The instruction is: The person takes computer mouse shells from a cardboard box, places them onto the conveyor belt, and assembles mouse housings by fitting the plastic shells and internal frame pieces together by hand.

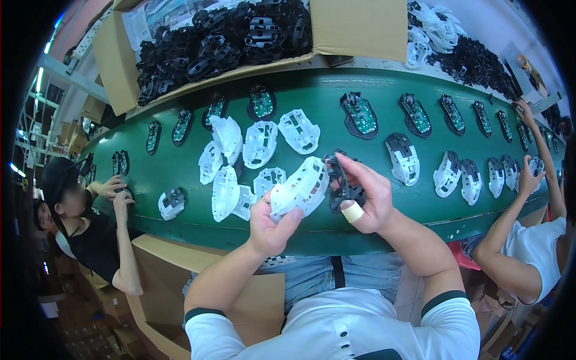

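Observation:
My left hand [270, 225] is closed round a white mouse shell [302, 187], held tilted above the near edge of the green table. My right hand [371, 195], with a pale wrap on its thumb, grips a black plastic mouse part [342, 183] right beside the shell's right end. Whether the two parts touch I cannot tell. Just left of my hands lies a cluster of loose white shells [225, 192], with more white shells [260, 144] behind it. To the right rests a white shell with a black part fitted [402, 159].
Mouse bases with green circuit boards [360, 115] line the table's [324, 90] far side. An open cardboard box [360, 30] of black parts [222, 45] stands behind. Co-workers' hands [114, 189] work at left and right [531, 177]. Another cardboard box [174, 255] stands at my left.

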